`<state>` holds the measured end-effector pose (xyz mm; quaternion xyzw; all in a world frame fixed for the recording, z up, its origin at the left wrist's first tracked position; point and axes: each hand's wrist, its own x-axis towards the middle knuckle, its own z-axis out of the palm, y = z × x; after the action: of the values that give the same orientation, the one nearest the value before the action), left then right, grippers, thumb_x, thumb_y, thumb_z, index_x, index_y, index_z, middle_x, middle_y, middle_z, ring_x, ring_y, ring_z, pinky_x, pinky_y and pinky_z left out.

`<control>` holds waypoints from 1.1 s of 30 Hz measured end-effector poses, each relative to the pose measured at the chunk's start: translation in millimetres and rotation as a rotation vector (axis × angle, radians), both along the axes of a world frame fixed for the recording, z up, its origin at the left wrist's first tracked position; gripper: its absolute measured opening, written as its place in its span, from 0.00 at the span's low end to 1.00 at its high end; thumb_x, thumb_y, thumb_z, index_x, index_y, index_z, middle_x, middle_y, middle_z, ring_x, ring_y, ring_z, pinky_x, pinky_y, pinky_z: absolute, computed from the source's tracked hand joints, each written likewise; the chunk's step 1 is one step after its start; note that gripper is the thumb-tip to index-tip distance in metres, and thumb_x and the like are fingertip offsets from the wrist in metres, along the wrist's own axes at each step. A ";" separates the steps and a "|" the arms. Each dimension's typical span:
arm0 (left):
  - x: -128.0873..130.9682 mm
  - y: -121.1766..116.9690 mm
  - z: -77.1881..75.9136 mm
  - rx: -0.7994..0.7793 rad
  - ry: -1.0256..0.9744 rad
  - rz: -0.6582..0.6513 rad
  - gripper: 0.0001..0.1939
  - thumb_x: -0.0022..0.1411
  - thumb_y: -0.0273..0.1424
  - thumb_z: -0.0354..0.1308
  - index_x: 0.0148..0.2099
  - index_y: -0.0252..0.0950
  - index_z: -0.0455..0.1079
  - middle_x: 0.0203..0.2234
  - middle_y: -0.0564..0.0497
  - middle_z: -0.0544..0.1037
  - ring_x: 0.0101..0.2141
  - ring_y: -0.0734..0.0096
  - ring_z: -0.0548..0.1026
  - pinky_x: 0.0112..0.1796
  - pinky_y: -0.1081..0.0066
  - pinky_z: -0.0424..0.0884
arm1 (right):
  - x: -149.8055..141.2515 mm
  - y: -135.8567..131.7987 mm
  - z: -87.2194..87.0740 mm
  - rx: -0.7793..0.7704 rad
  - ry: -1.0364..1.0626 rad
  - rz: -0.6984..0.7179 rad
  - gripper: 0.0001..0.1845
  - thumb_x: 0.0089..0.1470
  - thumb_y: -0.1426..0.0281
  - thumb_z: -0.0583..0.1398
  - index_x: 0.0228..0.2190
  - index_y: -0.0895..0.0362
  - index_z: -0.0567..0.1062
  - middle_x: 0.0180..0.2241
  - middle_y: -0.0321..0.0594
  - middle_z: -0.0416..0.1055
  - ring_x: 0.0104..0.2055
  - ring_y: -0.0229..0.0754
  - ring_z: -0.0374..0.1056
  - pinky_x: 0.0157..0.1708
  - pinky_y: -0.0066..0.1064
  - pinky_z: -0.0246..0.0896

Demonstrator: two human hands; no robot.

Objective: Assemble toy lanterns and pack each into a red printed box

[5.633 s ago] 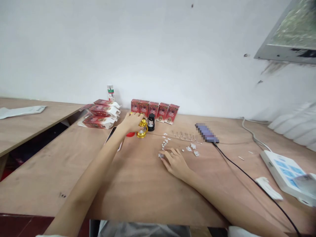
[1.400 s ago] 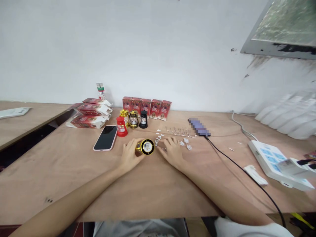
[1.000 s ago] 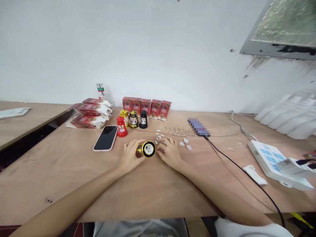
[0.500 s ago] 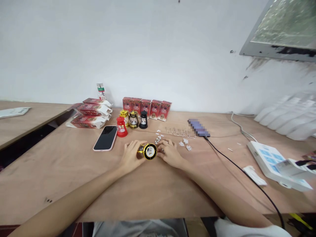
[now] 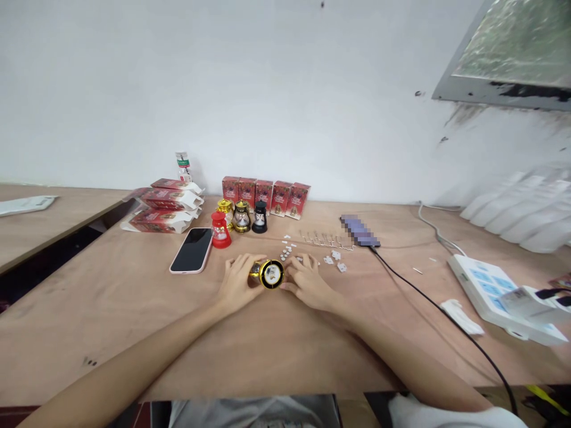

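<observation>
From the head camera, a gold toy lantern (image 5: pixel 269 274) lies tipped on its side on the wooden table (image 5: pixel 267 345), its round base turned toward the camera, directly between the two hands. The left hand (image 5: pixel 238 281) is curled loosely about the lantern's left side, fingers bent around its body and touching it. The right hand (image 5: pixel 307 284) rests just to the lantern's right, fingers half-bent and touching or nearly touching its edge; whether it truly grips the lantern cannot be told. Beyond the lantern, farther from the camera, stand a red lantern (image 5: pixel 220 230), two more gold ones (image 5: pixel 241 216) and a black lantern (image 5: pixel 259 217), with a row of small red boxes (image 5: pixel 266 194) behind them at the wall. Left of the lantern lies a phone (image 5: pixel 192 250), screen up. Small white parts (image 5: pixel 334 259) are scattered just beyond and right of the lantern, near the right hand's fingertips. Far right of the lantern, a black cable (image 5: pixel 446 318) crosses the table.
</observation>
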<state>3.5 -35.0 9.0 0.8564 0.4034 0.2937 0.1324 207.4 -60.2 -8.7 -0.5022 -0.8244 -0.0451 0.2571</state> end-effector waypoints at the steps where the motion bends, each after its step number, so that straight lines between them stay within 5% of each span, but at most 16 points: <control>1: 0.0 0.0 -0.1 0.004 0.001 0.003 0.22 0.53 0.33 0.59 0.50 0.41 0.62 0.46 0.48 0.73 0.47 0.59 0.68 0.47 0.60 0.55 | -0.5 -0.1 0.5 0.025 0.054 -0.008 0.06 0.52 0.69 0.62 0.25 0.54 0.70 0.38 0.41 0.70 0.46 0.50 0.58 0.48 0.54 0.52; 6: 0.7 -0.6 0.1 0.012 0.024 0.011 0.23 0.52 0.32 0.60 0.51 0.40 0.62 0.45 0.48 0.73 0.47 0.59 0.69 0.47 0.60 0.55 | -4.8 -8.7 10.7 0.228 0.498 -0.028 0.06 0.56 0.67 0.58 0.27 0.53 0.71 0.34 0.39 0.69 0.41 0.44 0.63 0.43 0.42 0.58; 10: 2.6 -2.9 0.4 0.042 0.043 0.000 0.22 0.53 0.33 0.60 0.51 0.39 0.63 0.44 0.49 0.73 0.47 0.60 0.69 0.46 0.61 0.55 | -12.1 -18.6 15.7 0.345 0.603 0.023 0.07 0.55 0.66 0.59 0.26 0.53 0.72 0.33 0.38 0.68 0.39 0.42 0.65 0.42 0.39 0.59; 22: 3.2 -4.0 -0.8 0.062 0.057 -0.015 0.22 0.53 0.33 0.60 0.51 0.40 0.62 0.44 0.48 0.74 0.46 0.59 0.69 0.46 0.61 0.55 | -17.2 -21.8 12.2 0.382 0.447 0.023 0.08 0.58 0.68 0.56 0.30 0.52 0.74 0.38 0.41 0.69 0.41 0.43 0.65 0.43 0.40 0.59; 26: 3.7 -3.4 0.2 0.035 0.019 0.030 0.22 0.52 0.30 0.60 0.50 0.40 0.62 0.45 0.49 0.73 0.47 0.60 0.69 0.46 0.61 0.55 | -4.6 -8.7 8.7 0.350 0.405 -0.078 0.09 0.59 0.69 0.53 0.32 0.53 0.74 0.37 0.42 0.69 0.42 0.44 0.65 0.43 0.40 0.58; 33: 4.5 -3.8 0.9 0.021 0.011 0.039 0.22 0.51 0.28 0.60 0.49 0.40 0.61 0.46 0.50 0.73 0.47 0.60 0.69 0.46 0.62 0.55 | 10.4 21.9 -17.0 0.257 0.022 -0.277 0.10 0.57 0.69 0.56 0.37 0.52 0.76 0.43 0.48 0.69 0.46 0.54 0.58 0.41 0.48 0.55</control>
<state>8.0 -38.8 9.9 0.8514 0.4174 0.2958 0.1154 217.8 -38.3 -25.7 -0.5742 -0.7322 -0.1796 0.3194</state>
